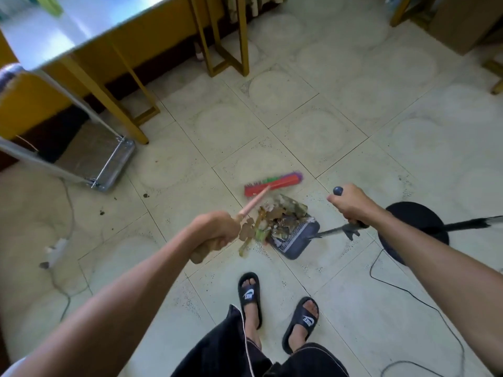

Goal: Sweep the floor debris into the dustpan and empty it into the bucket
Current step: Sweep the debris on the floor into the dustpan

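My left hand [215, 234] is clenched around the smooth pink broom [272, 183] handle — its bright bristles on the pale floor tiles [326, 131] beyond the ribbed grey dustpan [299, 238]. Right-hand fingers [351, 205] grip the dustpan's thin pole; crumpled leafy debris [275, 216] is heaped in and beside the pan.

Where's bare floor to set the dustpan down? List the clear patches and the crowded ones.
Free: the tiles beyond the broom head, up to the yellow table legs, and the tiles ahead of the right hand. Crowded: the debris pile by the dustpan, the black round base with its cable, and the white cord at left.
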Motion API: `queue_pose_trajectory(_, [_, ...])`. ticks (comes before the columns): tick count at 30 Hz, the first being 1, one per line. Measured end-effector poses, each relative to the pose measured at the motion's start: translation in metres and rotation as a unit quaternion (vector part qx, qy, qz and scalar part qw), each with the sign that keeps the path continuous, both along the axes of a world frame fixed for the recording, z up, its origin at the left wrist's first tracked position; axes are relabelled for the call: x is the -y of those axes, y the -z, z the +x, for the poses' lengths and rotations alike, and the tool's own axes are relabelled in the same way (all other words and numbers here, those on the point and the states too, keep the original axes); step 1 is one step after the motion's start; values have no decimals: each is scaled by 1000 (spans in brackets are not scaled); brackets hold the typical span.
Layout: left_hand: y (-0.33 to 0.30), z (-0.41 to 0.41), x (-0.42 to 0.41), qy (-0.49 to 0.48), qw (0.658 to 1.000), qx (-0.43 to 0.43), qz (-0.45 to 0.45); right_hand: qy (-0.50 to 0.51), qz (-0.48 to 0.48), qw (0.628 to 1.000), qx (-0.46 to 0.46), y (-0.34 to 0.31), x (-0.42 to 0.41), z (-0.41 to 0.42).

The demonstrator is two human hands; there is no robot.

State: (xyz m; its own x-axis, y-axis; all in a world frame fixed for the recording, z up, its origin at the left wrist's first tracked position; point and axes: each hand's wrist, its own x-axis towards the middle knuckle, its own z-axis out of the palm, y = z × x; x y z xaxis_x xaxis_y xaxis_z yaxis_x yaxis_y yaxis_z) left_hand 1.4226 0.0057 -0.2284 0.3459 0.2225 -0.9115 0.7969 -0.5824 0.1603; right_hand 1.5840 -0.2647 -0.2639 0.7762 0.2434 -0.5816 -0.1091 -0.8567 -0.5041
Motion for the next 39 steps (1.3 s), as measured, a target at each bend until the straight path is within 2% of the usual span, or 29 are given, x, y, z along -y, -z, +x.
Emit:
queue_pose_trajectory(7, [19,-23,-6,-49,998,35,12,-129,-27,991,19,-6,13,-44])
queue_pose_trajectory(14, [64,-62,53,-119,993,-13,12,-123,-5,992,3,4,28,-55])
queue_pose_trajectory(17, [77,-73,89,-182,982,-48,-35,-134,6,991,24,12,35,-53])
queue_pose_trajectory(20, [75,-76,139,-267,953,-100,-105,-145,51,988,10,18,33,-50])
queue_pose_trajectory(23, [58,-76,205,-300,928,-136,-175,-147,83,986,-12,21,33,-52])
queue_pose_trajectory(25, [42,-75,240,-312,920,-138,-191,-144,88,985,-25,22,41,-51])
queue_pose_trajectory(29, [15,-78,242,-306,939,-73,-136,-147,84,985,-22,21,57,-44])
queue_pose_trajectory(32, [5,-86,219,-357,929,-16,-93,-141,83,986,-23,14,61,-45])
queue_pose_trajectory(36, [17,-94,191,-267,961,30,66,-121,63,990,-22,8,70,-60])
queue_pose_trajectory(39, [35,-102,163,-192,967,67,152,-101,50,993,-38,12,78,-77])
